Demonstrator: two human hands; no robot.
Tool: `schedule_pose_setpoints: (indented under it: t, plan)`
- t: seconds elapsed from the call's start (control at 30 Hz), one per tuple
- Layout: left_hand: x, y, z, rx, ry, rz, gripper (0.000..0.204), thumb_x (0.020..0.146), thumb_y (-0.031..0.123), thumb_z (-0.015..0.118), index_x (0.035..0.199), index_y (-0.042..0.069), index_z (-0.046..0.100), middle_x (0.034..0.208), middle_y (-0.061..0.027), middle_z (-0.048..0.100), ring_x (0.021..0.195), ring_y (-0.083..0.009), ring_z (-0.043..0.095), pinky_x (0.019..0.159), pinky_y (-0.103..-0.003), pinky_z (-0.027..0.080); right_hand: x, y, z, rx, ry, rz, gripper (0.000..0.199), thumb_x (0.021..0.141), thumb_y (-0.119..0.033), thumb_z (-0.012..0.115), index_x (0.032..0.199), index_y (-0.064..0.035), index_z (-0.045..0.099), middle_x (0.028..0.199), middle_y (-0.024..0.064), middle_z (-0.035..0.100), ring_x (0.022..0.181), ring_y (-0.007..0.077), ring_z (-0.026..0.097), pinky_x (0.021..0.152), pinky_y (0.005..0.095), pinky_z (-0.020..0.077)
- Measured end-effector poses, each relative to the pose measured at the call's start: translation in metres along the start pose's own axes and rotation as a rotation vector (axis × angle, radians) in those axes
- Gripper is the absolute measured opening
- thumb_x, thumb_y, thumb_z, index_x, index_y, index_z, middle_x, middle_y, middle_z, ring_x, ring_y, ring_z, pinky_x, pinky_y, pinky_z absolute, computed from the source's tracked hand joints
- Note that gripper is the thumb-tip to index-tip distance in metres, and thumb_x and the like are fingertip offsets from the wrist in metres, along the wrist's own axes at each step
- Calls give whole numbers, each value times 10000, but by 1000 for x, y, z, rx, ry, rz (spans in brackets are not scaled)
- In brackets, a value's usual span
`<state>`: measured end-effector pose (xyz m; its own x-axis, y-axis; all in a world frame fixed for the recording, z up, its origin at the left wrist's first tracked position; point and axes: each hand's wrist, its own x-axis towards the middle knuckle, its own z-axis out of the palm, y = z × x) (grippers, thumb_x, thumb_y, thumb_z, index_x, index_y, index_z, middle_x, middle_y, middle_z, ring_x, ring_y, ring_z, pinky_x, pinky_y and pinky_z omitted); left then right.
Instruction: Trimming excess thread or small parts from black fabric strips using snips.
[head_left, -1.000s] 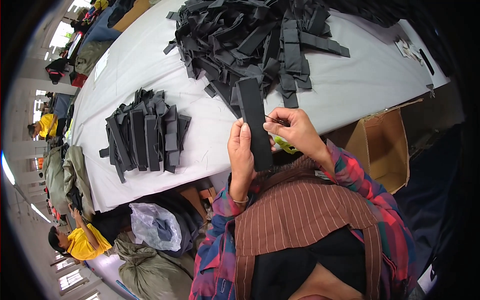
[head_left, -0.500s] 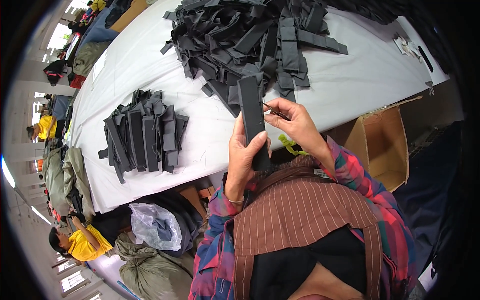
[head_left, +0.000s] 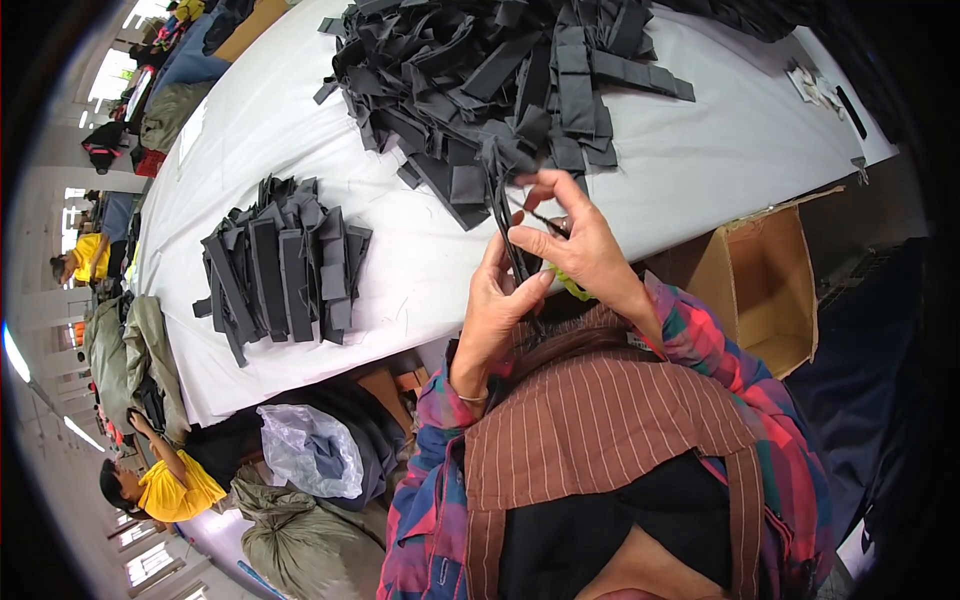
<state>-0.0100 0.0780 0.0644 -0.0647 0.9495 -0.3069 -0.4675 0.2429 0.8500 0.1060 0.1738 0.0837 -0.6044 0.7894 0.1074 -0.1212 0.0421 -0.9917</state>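
My left hand point(head_left: 498, 305) is closed round the lower part of a dark grey fabric strip point(head_left: 503, 215), which stands up from it and is seen nearly edge-on. My right hand point(head_left: 590, 250) is close beside the strip, with slim dark thread snips point(head_left: 546, 219) held in its bent fingers. Part of the snips is hidden by the fingers. Beyond my hands lies a large loose heap of similar dark strips point(head_left: 440, 90). A smaller, neater pile of strips point(head_left: 283, 262) lies to the left.
A white-covered table point(head_left: 410, 220) bears both piles. An open cardboard box point(head_left: 765, 290) stands at the right, below the table edge. A clear plastic bag point(head_left: 310, 450) and olive fabric point(head_left: 310, 535) are at the lower left. Two people in yellow, one nearer point(head_left: 180, 487), are farther left.
The strip has turned from its broad face to nearly edge-on in my left hand. My right hand has moved closer to it, its fingers more raised, still with the snips.
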Motion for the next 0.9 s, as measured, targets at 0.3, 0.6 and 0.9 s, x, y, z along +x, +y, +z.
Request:
schedule_pose_setpoints:
  t: [0.3, 0.6, 0.9]
  plan:
    - [-3, 5, 7, 160, 161, 239, 703, 794, 19, 672, 1389, -27, 300, 1213, -90, 504, 1070, -123, 503, 912, -239, 405, 7, 11, -9, 67, 69, 18, 538, 816, -10, 623, 1298, -27, 385, 1003, 44, 533, 955, 101, 501, 829, 239, 438]
    - [-2, -9, -7, -373, -20, -47, 476, 906, 258, 487, 1270, -36, 401, 900, -115, 563, 634, -140, 516, 448, -221, 373, 1, -17, -2, -138, 59, -30, 567, 744, 97, 456, 1281, -87, 457, 756, -37, 374, 673, 18, 401, 592, 151, 370]
    - [-1, -20, -12, -611, -286, -209, 533, 902, 385, 361, 1012, -107, 532, 765, -161, 562, 574, -184, 498, 448, -248, 394, 0, -25, -1, -287, 15, -47, 568, 692, 21, 520, 1236, -140, 499, 723, 29, 401, 632, 144, 445, 597, 283, 438]
